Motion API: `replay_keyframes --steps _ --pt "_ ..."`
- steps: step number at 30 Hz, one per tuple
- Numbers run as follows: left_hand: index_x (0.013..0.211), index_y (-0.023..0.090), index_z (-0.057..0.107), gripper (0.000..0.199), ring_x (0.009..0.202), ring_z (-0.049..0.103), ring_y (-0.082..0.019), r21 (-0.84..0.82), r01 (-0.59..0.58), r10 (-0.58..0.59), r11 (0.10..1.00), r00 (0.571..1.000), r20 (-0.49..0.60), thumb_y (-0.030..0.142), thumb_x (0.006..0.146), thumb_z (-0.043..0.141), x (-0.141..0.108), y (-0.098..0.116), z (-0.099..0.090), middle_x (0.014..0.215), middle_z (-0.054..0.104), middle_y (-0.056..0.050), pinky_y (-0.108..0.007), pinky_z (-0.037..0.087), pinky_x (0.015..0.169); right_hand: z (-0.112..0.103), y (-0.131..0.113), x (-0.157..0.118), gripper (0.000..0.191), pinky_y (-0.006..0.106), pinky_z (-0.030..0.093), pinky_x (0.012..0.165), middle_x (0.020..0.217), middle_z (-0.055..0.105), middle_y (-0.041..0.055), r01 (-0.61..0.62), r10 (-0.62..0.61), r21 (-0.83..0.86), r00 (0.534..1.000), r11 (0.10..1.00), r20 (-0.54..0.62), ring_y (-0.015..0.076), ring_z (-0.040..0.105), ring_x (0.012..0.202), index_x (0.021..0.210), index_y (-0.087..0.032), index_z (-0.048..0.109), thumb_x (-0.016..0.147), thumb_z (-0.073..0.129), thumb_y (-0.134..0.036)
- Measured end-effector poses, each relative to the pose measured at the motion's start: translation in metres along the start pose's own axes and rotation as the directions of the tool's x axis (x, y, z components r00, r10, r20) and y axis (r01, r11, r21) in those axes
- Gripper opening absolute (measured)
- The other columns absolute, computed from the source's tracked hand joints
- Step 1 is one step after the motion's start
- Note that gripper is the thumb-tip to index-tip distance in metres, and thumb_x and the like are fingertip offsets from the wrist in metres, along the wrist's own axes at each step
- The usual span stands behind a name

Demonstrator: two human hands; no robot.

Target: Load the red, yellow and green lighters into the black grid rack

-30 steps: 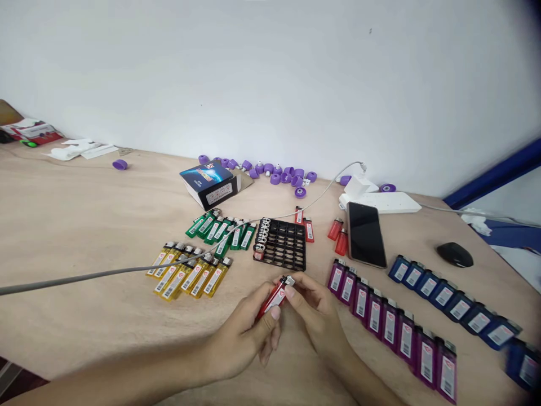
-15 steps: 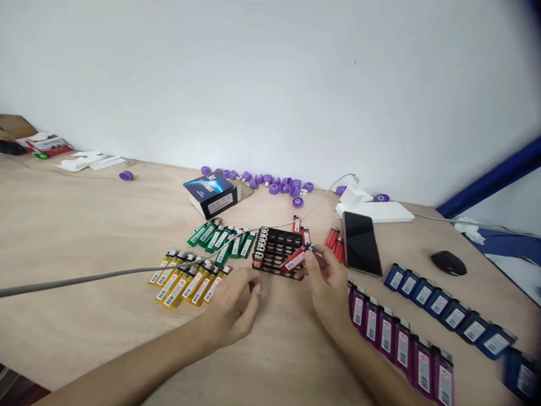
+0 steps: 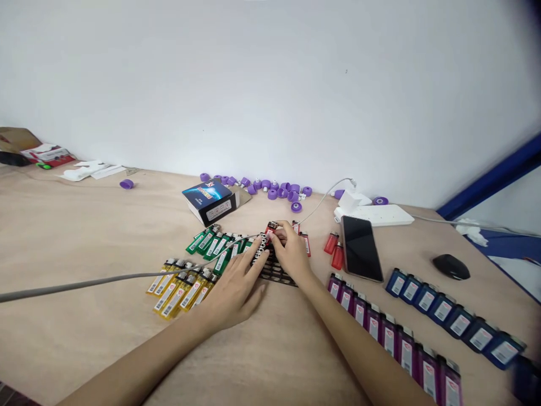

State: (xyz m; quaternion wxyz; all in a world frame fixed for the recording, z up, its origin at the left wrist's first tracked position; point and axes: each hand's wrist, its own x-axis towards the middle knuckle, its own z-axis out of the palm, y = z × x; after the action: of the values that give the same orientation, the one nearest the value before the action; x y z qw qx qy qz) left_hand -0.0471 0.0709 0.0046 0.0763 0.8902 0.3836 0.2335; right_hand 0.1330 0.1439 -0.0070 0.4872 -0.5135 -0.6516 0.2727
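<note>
My right hand (image 3: 291,251) pinches a red lighter (image 3: 271,226) upright over the back of a black gridded tray (image 3: 276,273). Along the tray's left side runs a row of lighters with metal tops (image 3: 261,246). My left hand (image 3: 236,285) lies with fingers extended against the tray's left edge, near that row, holding nothing visible. Both hands hide much of the tray. Green lighters (image 3: 206,241) and yellow lighters (image 3: 172,298) lie left of it. More red lighters (image 3: 331,242) are to the right.
A dark blue box (image 3: 210,200) and purple caps (image 3: 273,193) stand behind. A cable (image 3: 105,279) crosses from the left. To the right are a phone (image 3: 362,248), power strip (image 3: 380,215), mouse (image 3: 451,266), purple lighters (image 3: 389,336) and blue lighters (image 3: 443,308).
My right hand has moved left and back with the red lighter, which is now upright over the tray. My left hand has moved forward to the tray's left edge, its fingers extended.
</note>
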Motion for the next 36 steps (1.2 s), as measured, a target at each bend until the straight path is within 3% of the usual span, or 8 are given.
replay_keyframes --steps 11,20,24,30,36 --pt "0.159 0.017 0.018 0.074 0.147 0.033 -0.036 -0.026 0.02 -0.019 0.999 1.0 0.024 0.015 0.093 0.051 0.001 0.004 -0.004 0.166 0.013 -0.021 -0.055 0.038 0.114 -0.005 -0.009 -0.006 0.024 0.035 0.056 0.087 0.099 0.078 0.0057 0.088 -0.079 -0.085 0.992 0.993 0.102 0.0213 0.075 0.093 0.116 -0.023 0.062 0.093 0.055 -0.019" --pt "0.157 0.016 0.02 0.073 0.146 0.034 -0.037 -0.027 0.036 -0.035 0.999 0.999 0.024 0.014 0.092 0.051 0.0 0.006 -0.003 0.166 0.014 -0.023 -0.057 0.039 0.114 -0.007 -0.014 -0.003 0.024 0.03 0.056 0.084 0.101 0.08 0.0039 0.112 -0.073 -0.188 0.977 0.976 0.203 0.0201 0.075 0.098 0.115 -0.024 0.059 0.095 0.052 -0.012" --pt "0.157 0.015 0.02 0.073 0.147 0.033 -0.038 -0.024 0.032 -0.032 0.999 0.999 0.016 0.014 0.091 0.052 0.0 0.005 -0.002 0.166 0.013 -0.023 -0.058 0.039 0.114 -0.009 -0.012 -0.002 0.024 0.033 0.053 0.087 0.103 0.079 0.008 0.148 -0.084 -0.274 0.969 0.95 0.234 0.0235 0.073 0.102 0.117 -0.021 0.057 0.096 0.051 -0.011" --pt "0.158 0.017 0.016 0.077 0.148 0.032 -0.038 -0.033 0.03 -0.029 0.999 0.999 0.016 0.014 0.091 0.053 0.001 0.006 -0.003 0.166 0.012 -0.022 -0.058 0.038 0.114 -0.011 -0.009 0.0 0.022 0.033 0.049 0.085 0.1 0.075 0.0112 0.24 -0.122 -0.379 0.943 0.894 0.309 0.0257 0.069 0.098 0.115 -0.017 0.057 0.096 0.048 -0.01" --pt "0.158 0.018 0.018 0.077 0.147 0.033 -0.037 -0.045 0.02 -0.021 0.999 1.0 -0.01 0.013 0.09 0.053 0.0 0.005 -0.002 0.166 0.012 -0.021 -0.057 0.039 0.114 -0.013 -0.003 -0.003 0.033 0.036 0.049 0.089 0.097 0.073 0.0115 0.337 -0.152 -0.415 0.896 0.845 0.418 0.025 0.068 0.095 0.115 -0.015 0.061 0.09 0.045 0.0"
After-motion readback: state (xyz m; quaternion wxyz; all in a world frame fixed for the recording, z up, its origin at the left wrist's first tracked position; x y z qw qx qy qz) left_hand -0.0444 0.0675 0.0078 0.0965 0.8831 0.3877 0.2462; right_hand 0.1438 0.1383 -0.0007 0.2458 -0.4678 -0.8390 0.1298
